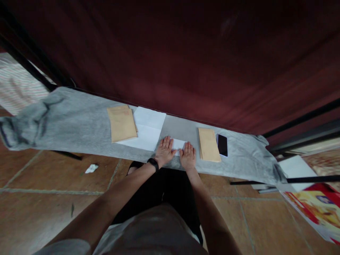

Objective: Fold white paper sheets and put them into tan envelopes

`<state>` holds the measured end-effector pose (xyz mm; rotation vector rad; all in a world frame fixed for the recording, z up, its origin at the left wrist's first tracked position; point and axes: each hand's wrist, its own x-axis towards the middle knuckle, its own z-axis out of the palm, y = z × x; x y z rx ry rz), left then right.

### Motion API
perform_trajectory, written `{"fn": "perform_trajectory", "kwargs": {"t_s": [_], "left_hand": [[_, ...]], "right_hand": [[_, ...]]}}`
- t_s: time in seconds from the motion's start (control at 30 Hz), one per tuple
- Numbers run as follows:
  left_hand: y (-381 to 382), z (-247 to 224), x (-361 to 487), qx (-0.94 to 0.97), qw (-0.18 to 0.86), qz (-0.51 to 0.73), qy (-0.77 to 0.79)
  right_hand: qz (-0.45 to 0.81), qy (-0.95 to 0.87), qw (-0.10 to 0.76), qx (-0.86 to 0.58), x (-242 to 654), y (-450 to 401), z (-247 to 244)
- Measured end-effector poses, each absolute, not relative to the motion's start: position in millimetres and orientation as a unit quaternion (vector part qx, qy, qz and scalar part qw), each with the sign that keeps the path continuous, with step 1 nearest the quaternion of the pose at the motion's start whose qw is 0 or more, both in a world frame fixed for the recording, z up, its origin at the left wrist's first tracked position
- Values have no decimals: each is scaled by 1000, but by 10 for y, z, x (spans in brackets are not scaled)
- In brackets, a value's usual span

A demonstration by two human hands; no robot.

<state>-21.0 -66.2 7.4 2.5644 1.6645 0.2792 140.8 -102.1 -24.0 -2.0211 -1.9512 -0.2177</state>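
The left hand (164, 150) and right hand (188, 156) lay flat and released, fingers extended, with the small folded white paper (178, 144) between them, its ends at their fingers. Just left of the left hand was a larger white sheet (148, 128); near the right hand's right side, a tan envelope stack (209, 143). Beyond these, a phone (222, 145) lay farther right and another tan pile (121, 124) farther left on the grey-covered desk (82, 125).

Under the fingers (167, 141), grey cloth (79, 124) is covered by white paper (178, 143). A sheet (149, 122) and brown envelopes (122, 124) are laid leftward, further envelopes (209, 144) and a phone (222, 145) rightward.
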Motion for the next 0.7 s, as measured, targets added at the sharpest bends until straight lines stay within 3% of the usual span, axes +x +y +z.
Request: {"fn": "perform_trajectory", "kwargs": {"t_s": [0.7], "left_hand": [[-663,95,-150,834,33,58,547]], "right_hand": [[-73,-671,150,-722,1381,-1029,-218]]}}
